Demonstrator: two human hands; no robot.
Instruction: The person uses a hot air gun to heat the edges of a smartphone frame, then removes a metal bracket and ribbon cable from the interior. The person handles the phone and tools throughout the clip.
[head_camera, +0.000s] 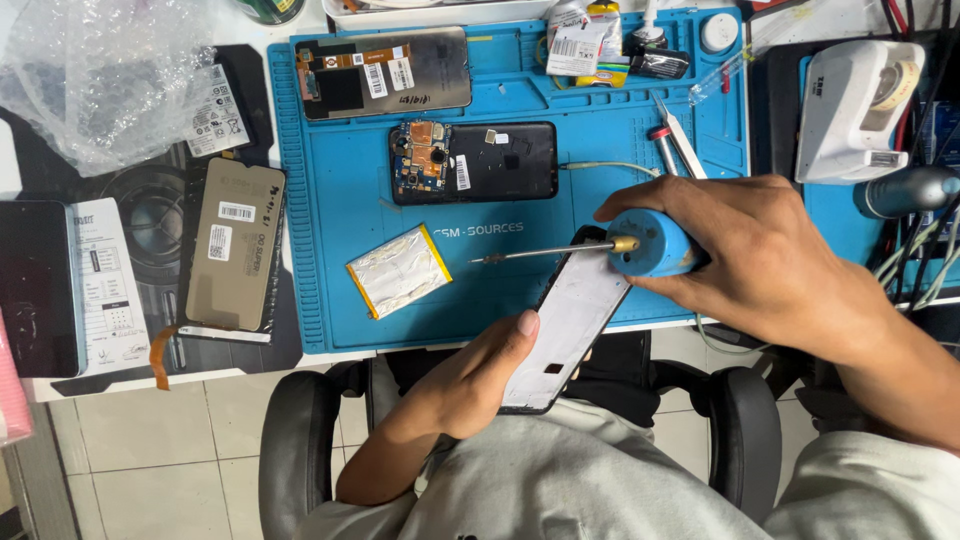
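Left hand (470, 385) closed around the near end of a phone back cover (565, 335), thumb pressed on its pale inner face; the cover tilts up over the near edge of the counter, above the lap. Right hand (760, 260) wrapped shut on the blue handle of a screwdriver (600, 247), long thin shaft pointing left, lying just over the cover's far end.

Handling, as judged: the cover looks a thin plastic shell, light, a bit flexible, likely to crack if bent; best taken by its long edges, as now, not by the middle. The screwdriver is stiff and light, the handle fat enough for a full-palm hold; the tip is fine and could scratch.

Surface: blue work mat (300, 300) on a white counter. On it, an opened phone (475, 162) with circuit board showing, a silver battery pack (398, 270) near left, a display panel (385, 72) at the far edge, tweezers (680, 135) and small bottles far right. Off the mat to the left: another display panel (233, 245) with an orange ribbon, bubble wrap (105, 70), a dark phone (38, 288). A white device (858, 95) stands far right. Tiled floor and a black chair below.
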